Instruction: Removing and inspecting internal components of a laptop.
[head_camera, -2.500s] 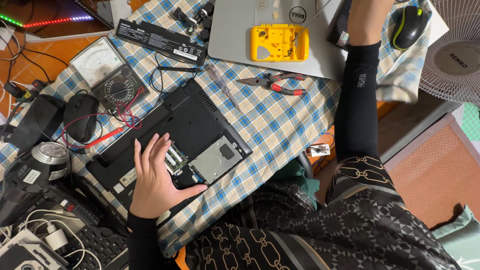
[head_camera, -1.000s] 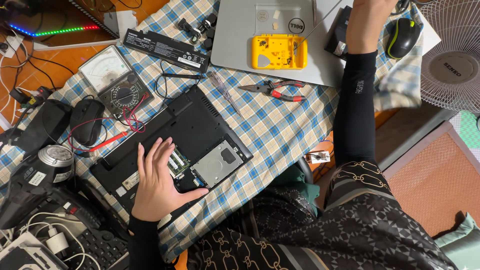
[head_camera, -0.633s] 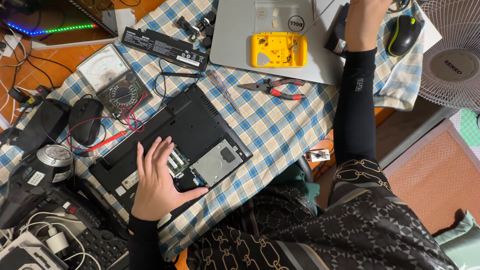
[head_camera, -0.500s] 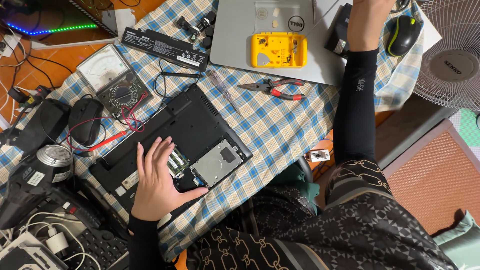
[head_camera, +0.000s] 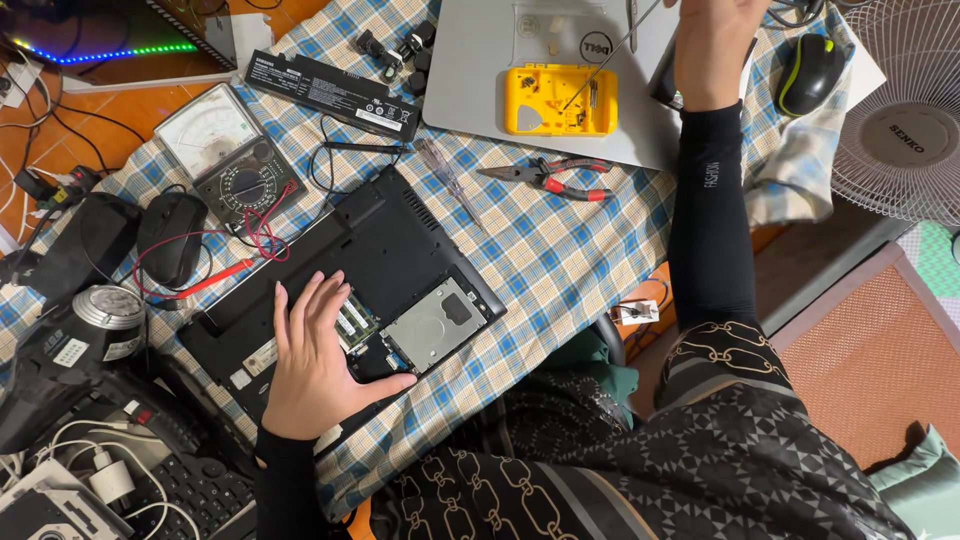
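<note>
My left hand (head_camera: 320, 360) lies flat, fingers spread, on the upturned black laptop (head_camera: 400, 240), beside its exposed memory sticks and the silver hard drive (head_camera: 435, 325). My right hand (head_camera: 715, 50) is raised at the top edge over a closed silver laptop (head_camera: 470, 70), its fingers partly cut off by the frame. It grips a thin screwdriver (head_camera: 610, 55) whose tip reaches into a yellow parts tray (head_camera: 545, 100) resting on that lid.
Red-handled pliers (head_camera: 550, 178) and a clear-handled screwdriver (head_camera: 445, 175) lie on the checked cloth. A multimeter (head_camera: 230, 160) with red leads, a battery pack (head_camera: 330, 92) and a black mouse (head_camera: 172, 235) sit at left. A second mouse (head_camera: 808, 72) and a fan (head_camera: 905, 110) are at right.
The thin screwdriver now angles from my right hand down into the yellow tray. My left hand has stayed flat on the black laptop.
</note>
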